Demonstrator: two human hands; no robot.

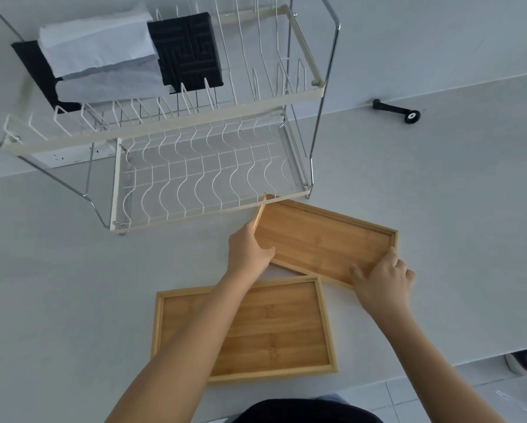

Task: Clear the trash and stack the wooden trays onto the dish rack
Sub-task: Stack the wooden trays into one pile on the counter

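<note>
Head cam, looking straight down at a pale grey countertop [72,300]. Gripping the smaller rectangular bamboo tray [323,242] at both short ends — left hand [248,251] wrapping the end nearest the rack, thumb over the rim, right hand [384,280] curling its fingers over the opposite end. Both hands closed on it, so no nearer-hand question here.

Tray sitting just in front of the white wire two-tier dish rack [195,178], far corner touching or slightly under the lower tier's front edge — hard to tell which. Long axis running diagonally, from upper left by the rack down to the right, not lined up with the rack's front. Probably needing a lift plus a small twist to square it with the lower shelf, which is lying up and left of the hands.

Larger square-ish bamboo tray [271,328] lying flat closer to the body, partly under the left forearm, just beside the smaller one, maybe slightly overlapped.

Up top, crumpled white paper [100,47] lying on a black patterned mat [188,47] — looking like the trash, not yet cleared.
</note>
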